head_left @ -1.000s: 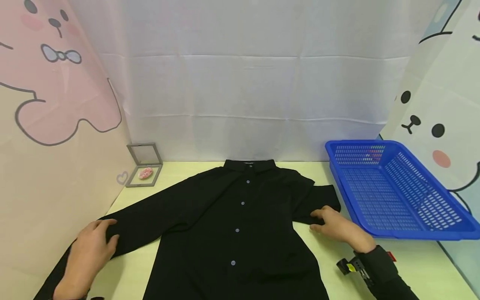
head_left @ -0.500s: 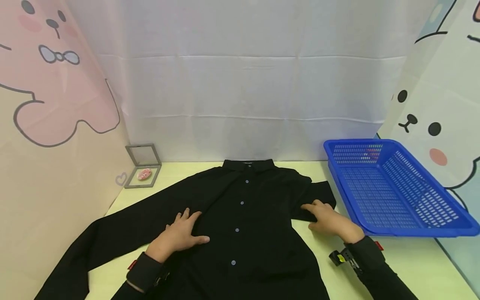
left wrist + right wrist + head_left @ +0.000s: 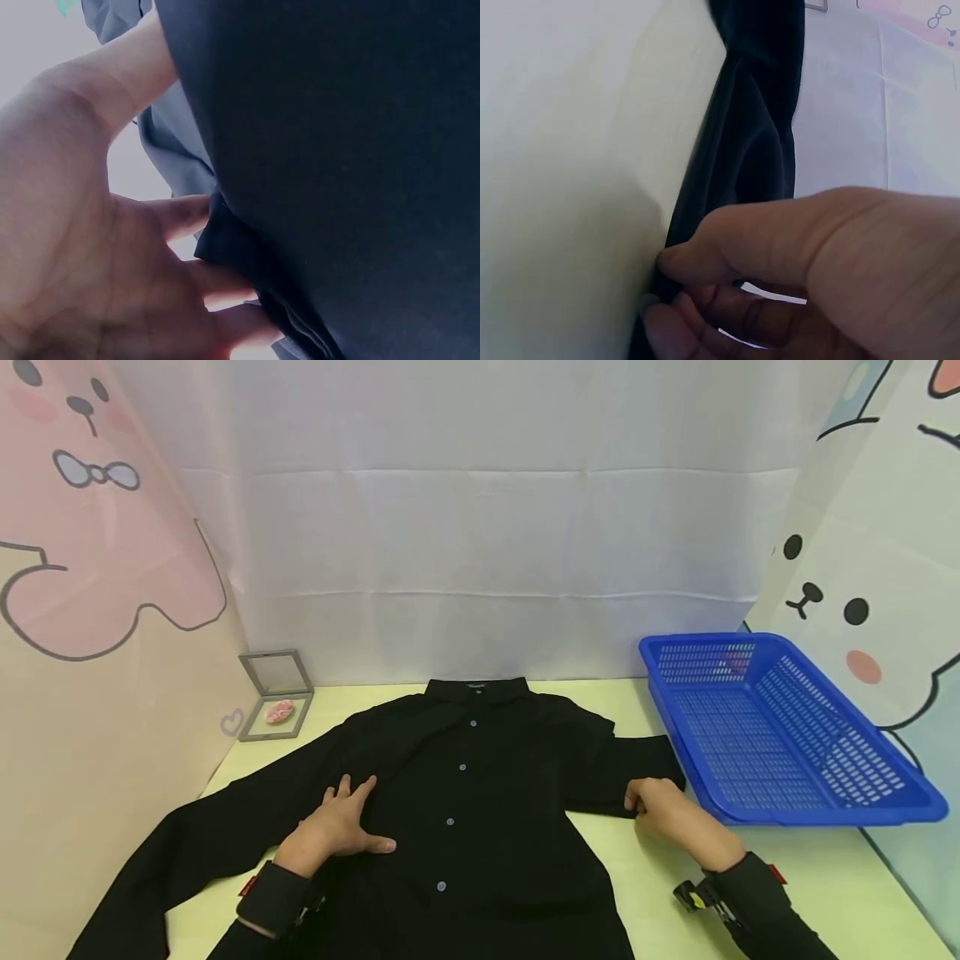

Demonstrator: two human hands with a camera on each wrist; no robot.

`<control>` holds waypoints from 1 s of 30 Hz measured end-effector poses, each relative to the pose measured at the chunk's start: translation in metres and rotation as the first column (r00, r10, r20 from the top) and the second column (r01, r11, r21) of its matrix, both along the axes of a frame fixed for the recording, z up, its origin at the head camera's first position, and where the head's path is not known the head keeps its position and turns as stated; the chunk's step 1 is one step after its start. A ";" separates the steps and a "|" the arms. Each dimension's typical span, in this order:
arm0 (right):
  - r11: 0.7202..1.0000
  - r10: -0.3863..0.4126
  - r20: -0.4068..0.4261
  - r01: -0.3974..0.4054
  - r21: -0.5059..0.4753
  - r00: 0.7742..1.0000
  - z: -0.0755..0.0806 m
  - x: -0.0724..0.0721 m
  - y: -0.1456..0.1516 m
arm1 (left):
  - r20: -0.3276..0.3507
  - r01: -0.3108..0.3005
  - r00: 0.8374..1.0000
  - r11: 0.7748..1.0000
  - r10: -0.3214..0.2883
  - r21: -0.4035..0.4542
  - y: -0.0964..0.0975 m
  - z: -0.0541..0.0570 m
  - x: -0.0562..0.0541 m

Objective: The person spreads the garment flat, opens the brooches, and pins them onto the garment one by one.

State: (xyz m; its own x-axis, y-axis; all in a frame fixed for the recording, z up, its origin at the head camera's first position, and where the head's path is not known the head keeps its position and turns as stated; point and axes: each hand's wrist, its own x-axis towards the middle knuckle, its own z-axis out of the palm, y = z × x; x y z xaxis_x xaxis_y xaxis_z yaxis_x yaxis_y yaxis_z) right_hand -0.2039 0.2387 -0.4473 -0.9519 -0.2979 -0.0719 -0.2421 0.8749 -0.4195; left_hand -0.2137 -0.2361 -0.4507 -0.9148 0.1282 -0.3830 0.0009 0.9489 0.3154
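A black button-up shirt lies spread front up, its collar toward the back wall. Its left-hand sleeve stretches down toward the near left, while the right-hand sleeve looks short, perhaps folded; where the rest of it lies is hidden. My left hand rests on the shirt's chest with fingers spread; in the left wrist view its fingers touch dark cloth. At the right-hand sleeve's lower edge, my right hand pinches the fabric. The right wrist view shows thumb and fingers closed on that cloth.
A blue perforated basket stands close beyond the right-hand sleeve. Back left, a small grey frame-like case stands open with a pink object on it. White cloth hangs behind the pale yellow table.
My left hand has moved from the left-hand sleeve onto the shirt's chest. My right hand has stayed by the short sleeve, its fingers now closing on the edge. The view has shifted slightly.
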 end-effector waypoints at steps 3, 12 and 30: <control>1.000 -0.011 0.029 0.011 -0.006 1.000 0.000 0.008 0.005 | 0.000 -0.006 1.000 1.000 0.006 -0.004 -0.004 0.000 0.000; 0.993 0.009 -0.077 -0.018 -0.115 0.997 0.016 0.016 0.012 | 0.012 -0.034 0.999 0.999 0.034 -0.004 0.002 0.003 0.002; 0.909 -0.065 -0.580 -0.192 -0.371 0.812 0.089 0.000 -0.037 | 0.041 -0.046 0.998 0.999 0.046 0.001 0.002 0.006 0.003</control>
State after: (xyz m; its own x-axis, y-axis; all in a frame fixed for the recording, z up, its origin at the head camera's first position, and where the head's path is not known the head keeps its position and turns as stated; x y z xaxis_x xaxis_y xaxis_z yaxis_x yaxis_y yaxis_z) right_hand -0.2040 0.2017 -0.3586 -0.7554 -0.2387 0.6103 -0.5959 0.6374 -0.4884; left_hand -0.2104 -0.2342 -0.4449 -0.9034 0.0873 -0.4198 -0.0552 0.9472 0.3158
